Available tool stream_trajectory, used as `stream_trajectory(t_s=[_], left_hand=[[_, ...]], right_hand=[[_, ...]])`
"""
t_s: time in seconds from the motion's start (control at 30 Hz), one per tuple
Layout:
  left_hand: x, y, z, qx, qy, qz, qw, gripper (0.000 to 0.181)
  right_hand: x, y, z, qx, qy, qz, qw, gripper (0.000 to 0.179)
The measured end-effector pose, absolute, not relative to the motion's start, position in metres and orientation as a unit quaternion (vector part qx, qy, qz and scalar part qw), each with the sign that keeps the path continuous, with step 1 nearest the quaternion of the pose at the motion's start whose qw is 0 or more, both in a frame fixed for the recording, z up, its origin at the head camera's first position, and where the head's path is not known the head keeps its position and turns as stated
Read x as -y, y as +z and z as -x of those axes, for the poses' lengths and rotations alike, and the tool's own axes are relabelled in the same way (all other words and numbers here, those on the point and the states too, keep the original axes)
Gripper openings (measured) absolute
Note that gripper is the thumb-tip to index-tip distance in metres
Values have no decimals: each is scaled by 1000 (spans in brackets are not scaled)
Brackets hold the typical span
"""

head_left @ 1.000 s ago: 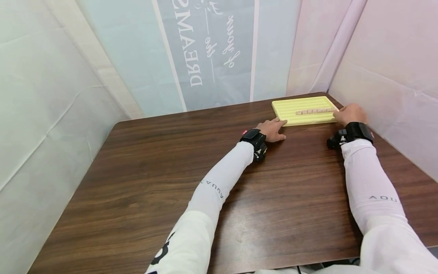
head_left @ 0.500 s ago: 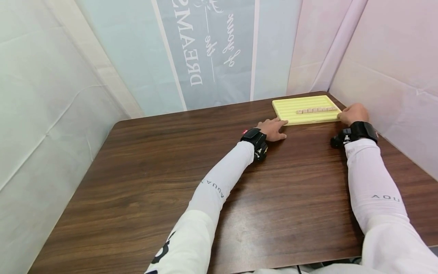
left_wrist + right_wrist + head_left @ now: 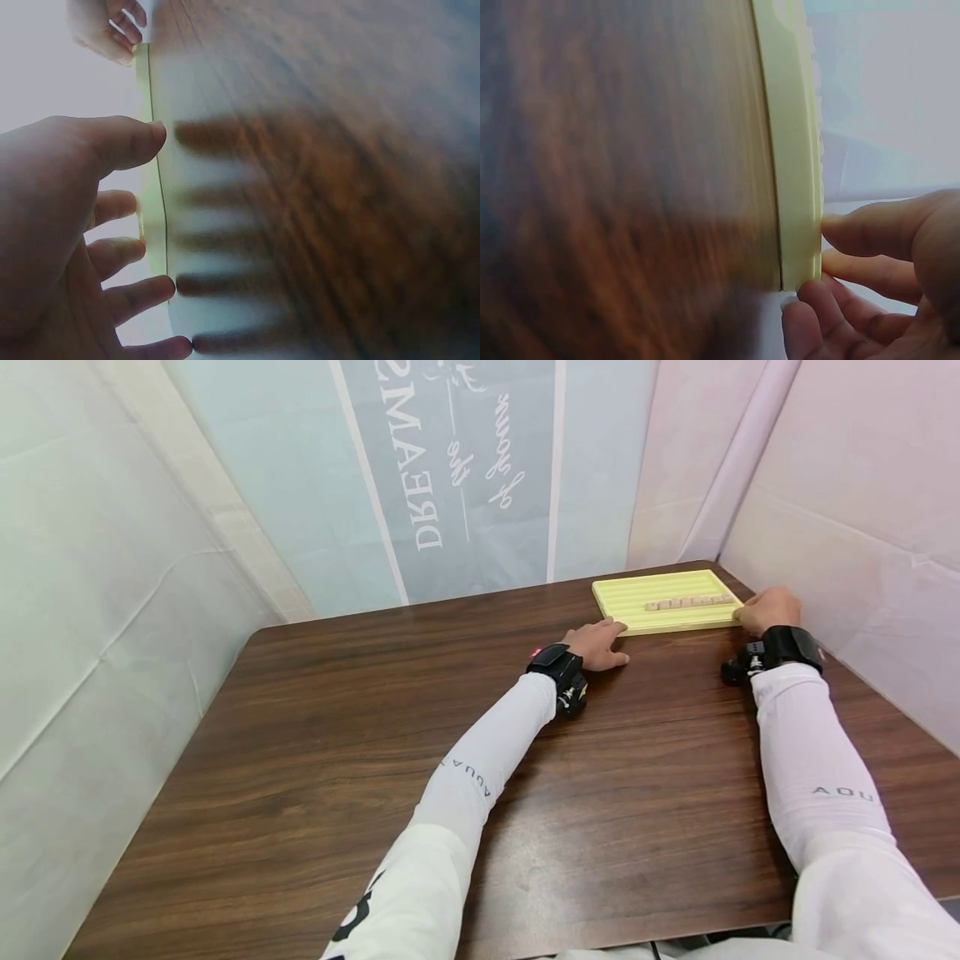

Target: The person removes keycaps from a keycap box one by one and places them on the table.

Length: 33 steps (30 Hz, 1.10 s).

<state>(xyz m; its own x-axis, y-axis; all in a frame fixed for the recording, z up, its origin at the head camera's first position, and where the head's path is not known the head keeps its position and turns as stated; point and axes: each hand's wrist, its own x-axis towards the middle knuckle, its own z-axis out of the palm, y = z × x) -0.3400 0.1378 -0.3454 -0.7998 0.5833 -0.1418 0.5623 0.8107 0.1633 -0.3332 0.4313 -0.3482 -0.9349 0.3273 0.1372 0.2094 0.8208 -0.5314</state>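
Observation:
At the table's far right lies a yellow ridged tray, with a row of several small pale wooden tiles along one groove. Marks on the tiles are too small to read. My left hand is at the tray's near left corner, fingers spread and fingertips at its edge; the left wrist view shows these fingers along the tray's side. My right hand grips the near right corner. In the right wrist view its thumb and fingers close round the end of the tray's rim.
The dark wood-grain table stretches left and toward me. Behind it hangs a pale blue curtain with lettering, and a pale sheet hangs at the right. Black wrist cameras sit on both wrists.
My right hand moved slightly right, off the end of the tile row to the tray's corner, then a little back left. My left hand has stayed at the left corner.

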Motion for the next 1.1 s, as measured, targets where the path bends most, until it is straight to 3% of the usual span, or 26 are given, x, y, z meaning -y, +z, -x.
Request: stream_trajectory(t_s=[0.3,1.1], left_hand=[[-135,-344,338,-944,61,-312,91,61],[-135,-344,341,-950,61,-293,89,60]], right_hand=[[-430,-347,333,941,288,139,109,33],[-428,-343,333,953,263,106,110,36]])
